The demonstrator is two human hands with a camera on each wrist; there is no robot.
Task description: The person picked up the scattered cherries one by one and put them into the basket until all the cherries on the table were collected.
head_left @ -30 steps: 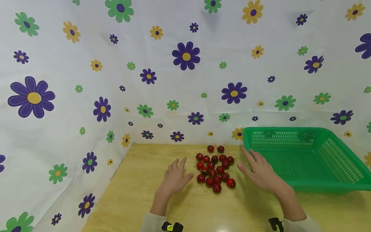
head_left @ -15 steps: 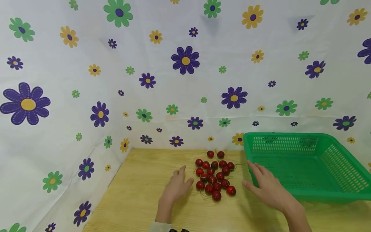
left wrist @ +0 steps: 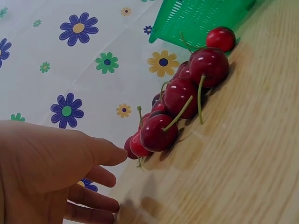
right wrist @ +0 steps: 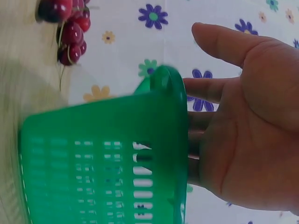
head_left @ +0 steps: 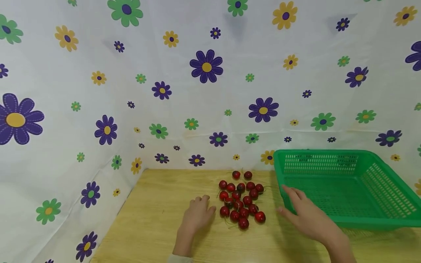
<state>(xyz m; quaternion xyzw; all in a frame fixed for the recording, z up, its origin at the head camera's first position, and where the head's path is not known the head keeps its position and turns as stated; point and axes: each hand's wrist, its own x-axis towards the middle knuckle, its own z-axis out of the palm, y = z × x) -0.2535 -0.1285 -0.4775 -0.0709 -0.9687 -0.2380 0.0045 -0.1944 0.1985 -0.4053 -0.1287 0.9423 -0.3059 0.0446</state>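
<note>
Several dark red cherries (head_left: 243, 213) with thin green stems lie in a loose cluster on the wooden table. My left hand (head_left: 196, 215) is low over the table just left of them, palm side toward the fruit. In the left wrist view its thumb (left wrist: 110, 151) points at the nearest cherries (left wrist: 161, 133), and nothing is in its grasp. To the right of the cherries, my right hand (head_left: 310, 217) is at the left rim of a green plastic basket (right wrist: 103, 126). Its fingers extend behind the rim, tips hidden, with the thumb (right wrist: 217, 42) held apart.
The perforated basket (head_left: 371, 221) has its bare green bottom showing. A white cloth (head_left: 177, 109) printed with flowers stands behind and left of the wooden table (head_left: 151, 212). Two cherries (head_left: 236, 175) lie farther back, near the cloth.
My right hand has come back toward me along the basket's left rim. My left hand has lowered slightly beside the cherries. The view has shifted a little; cherries and basket look unmoved.
</note>
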